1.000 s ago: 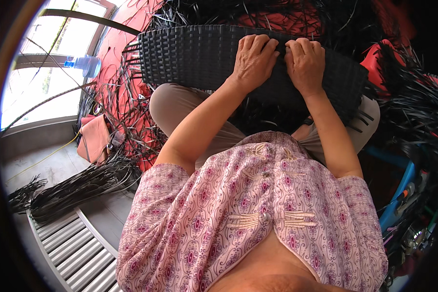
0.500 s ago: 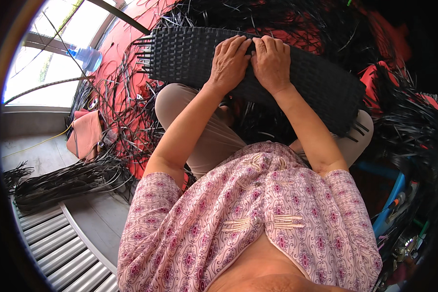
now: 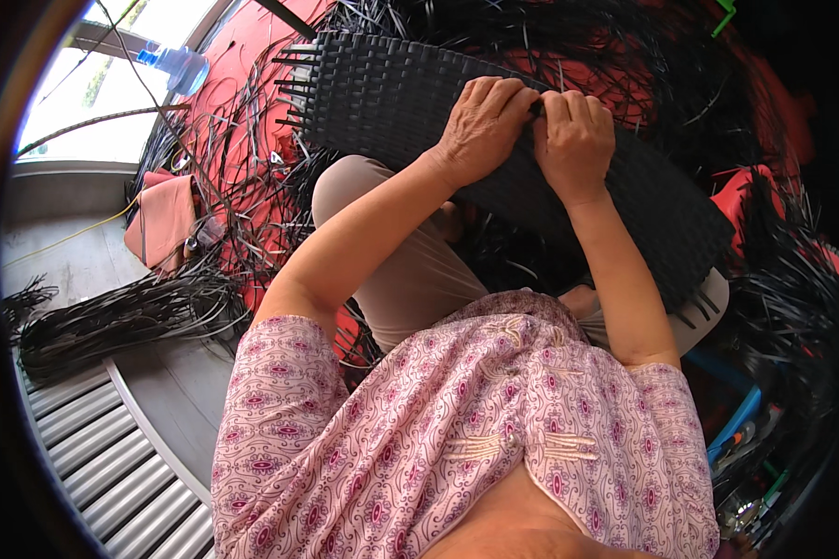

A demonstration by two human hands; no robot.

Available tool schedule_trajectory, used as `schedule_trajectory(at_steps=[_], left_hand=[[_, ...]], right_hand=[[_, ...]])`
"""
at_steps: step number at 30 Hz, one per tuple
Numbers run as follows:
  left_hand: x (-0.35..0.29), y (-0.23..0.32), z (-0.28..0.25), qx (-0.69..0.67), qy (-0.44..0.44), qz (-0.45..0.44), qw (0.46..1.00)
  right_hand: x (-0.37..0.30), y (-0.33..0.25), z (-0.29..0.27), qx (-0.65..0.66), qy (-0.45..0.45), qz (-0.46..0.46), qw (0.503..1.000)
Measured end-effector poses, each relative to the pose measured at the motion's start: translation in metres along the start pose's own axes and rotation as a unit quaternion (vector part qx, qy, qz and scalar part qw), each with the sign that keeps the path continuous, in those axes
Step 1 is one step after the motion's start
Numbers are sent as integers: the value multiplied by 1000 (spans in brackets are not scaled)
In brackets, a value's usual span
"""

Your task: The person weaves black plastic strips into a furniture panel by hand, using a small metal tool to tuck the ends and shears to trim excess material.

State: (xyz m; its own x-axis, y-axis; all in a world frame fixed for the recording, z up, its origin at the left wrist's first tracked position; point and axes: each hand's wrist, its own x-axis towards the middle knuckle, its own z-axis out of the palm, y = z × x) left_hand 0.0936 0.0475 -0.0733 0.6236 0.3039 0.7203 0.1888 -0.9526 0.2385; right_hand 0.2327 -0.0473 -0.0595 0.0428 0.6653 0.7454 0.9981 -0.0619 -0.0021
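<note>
L grip + R grip narrow, side by side, pinching far edge of blk woven panel, which spans my legs; detail under tips hidden. Step, I judge: edge work. Next prob. calls for firm fingertip ctrl. Vs 0.5 s ago: both farther R along edge, R more curled.

Upper-left window blown out | right side dim | edges bowed

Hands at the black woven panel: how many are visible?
2: the left hand and the right hand, close together at the far edge of the woven panel. I see no others.
</note>
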Motion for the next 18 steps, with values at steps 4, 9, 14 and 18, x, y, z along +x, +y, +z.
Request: schedule_trajectory(at_steps=[4,9,14,18], left_hand=[[2,-1,1,48,7,26,998],[-2,-3,4,36,-1,19,999],[-7,3,5,36,-4,-5,999],[-17,6,9,50,2,-20,999]], right_hand=[[0,-2,0,0,-17,11,1000],[0,-3,0,1,-21,26,999],[-6,-5,-1,3,-22,27,999],[-8,-12,-6,8,-24,31,999]])
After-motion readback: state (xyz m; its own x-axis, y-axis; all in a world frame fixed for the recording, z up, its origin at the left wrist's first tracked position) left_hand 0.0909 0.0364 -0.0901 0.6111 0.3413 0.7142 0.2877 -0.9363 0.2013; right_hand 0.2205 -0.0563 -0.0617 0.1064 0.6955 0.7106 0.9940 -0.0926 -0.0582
